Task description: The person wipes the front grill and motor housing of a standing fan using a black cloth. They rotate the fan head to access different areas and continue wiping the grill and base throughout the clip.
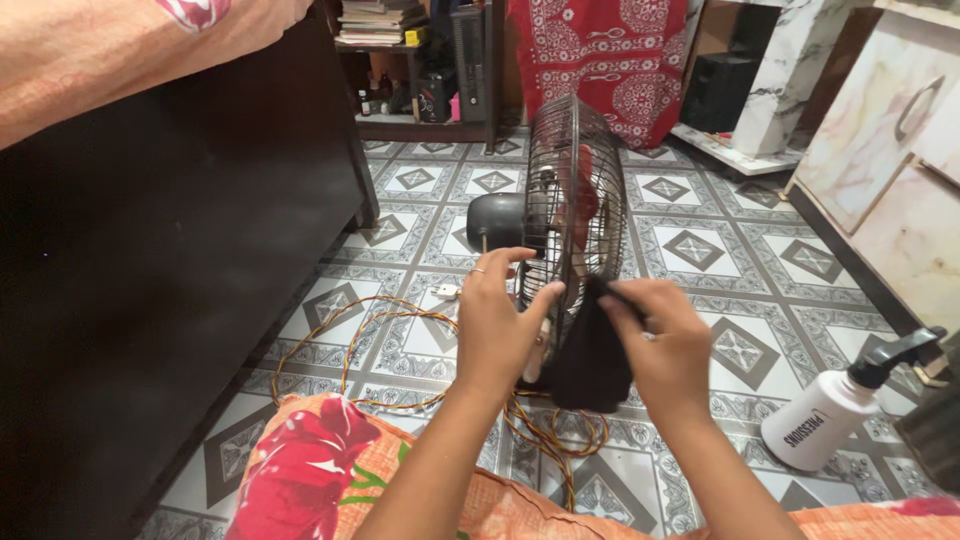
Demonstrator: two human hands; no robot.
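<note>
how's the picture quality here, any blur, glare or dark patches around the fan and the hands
Head view: fan cage, left hand and right hand are fairly sharp, slightly soft at the fingertips; dark cabinet at left is almost featureless shadow; marbled panels at right look bright and washed out; edges bow a little from the wide lens.

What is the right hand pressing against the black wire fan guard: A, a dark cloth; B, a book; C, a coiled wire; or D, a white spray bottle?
A: the right hand holds a dark cloth against the black wire fan guard, while the white spray bottle stands apart on the tiled floor.
</note>
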